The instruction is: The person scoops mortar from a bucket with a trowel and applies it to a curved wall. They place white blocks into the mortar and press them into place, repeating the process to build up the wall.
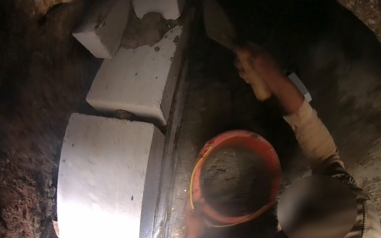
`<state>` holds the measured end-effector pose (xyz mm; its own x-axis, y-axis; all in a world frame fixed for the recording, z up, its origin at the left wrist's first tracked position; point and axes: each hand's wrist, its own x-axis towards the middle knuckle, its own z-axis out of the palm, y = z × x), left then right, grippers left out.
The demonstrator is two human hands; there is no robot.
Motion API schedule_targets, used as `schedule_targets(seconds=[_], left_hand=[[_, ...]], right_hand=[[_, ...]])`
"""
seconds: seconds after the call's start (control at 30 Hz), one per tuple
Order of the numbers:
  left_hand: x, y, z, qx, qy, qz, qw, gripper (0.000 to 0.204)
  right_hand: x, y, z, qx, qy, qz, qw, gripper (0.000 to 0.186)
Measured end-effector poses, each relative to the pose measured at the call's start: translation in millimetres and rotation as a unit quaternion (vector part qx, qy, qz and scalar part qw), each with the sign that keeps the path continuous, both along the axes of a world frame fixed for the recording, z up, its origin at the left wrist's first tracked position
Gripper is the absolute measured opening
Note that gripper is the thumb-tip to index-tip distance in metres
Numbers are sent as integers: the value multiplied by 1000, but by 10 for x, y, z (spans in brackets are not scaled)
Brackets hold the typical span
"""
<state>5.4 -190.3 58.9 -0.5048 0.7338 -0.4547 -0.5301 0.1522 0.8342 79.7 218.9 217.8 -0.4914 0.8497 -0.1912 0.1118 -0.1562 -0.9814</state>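
Note:
My right hand [263, 66] is closed round the wooden handle of a trowel [218, 21], whose blade points away from me. It reaches forward, to the right of the blocks, and is slightly smeared by motion. Low in the view, my left hand [193, 224] grips the left side of an orange-red bucket [271, 168] with a yellow handle. Grey mortar [230, 168] lies inside the bucket. Left of it runs a row of white blocks: a large near one [102, 170] and a middle one [135, 80]. Wet mortar [146, 29] is heaped at the middle block's far end.
Two more white blocks stand at the far end, one tilted [103, 30] and one smaller [158, 5]. Rough earth walls [10, 166] curve round the left and right. Beyond my right forearm lies a small pale piece [300, 85]. The far right is dark.

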Motion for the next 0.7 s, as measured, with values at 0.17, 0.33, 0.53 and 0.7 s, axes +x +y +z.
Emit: schedule_targets(seconds=[0.17, 0.33, 0.53, 0.7], left_hand=[[32, 26, -149, 10, 32, -13, 999, 36], [10, -36, -206, 3, -7, -21, 1000, 51], [45, 8, -175, -5, -42, 17, 999, 38], [59, 50, -1, 5, -33, 34, 999, 15]], right_hand=[[-400, 398, 106, 46, 16, -23, 999, 28], [-388, 21, 361, 146, 52, 26, 988, 32], [284, -272, 313, -120, 281, 190, 933, 39], [837, -228, -42, -95, 333, -67, 935, 45]])
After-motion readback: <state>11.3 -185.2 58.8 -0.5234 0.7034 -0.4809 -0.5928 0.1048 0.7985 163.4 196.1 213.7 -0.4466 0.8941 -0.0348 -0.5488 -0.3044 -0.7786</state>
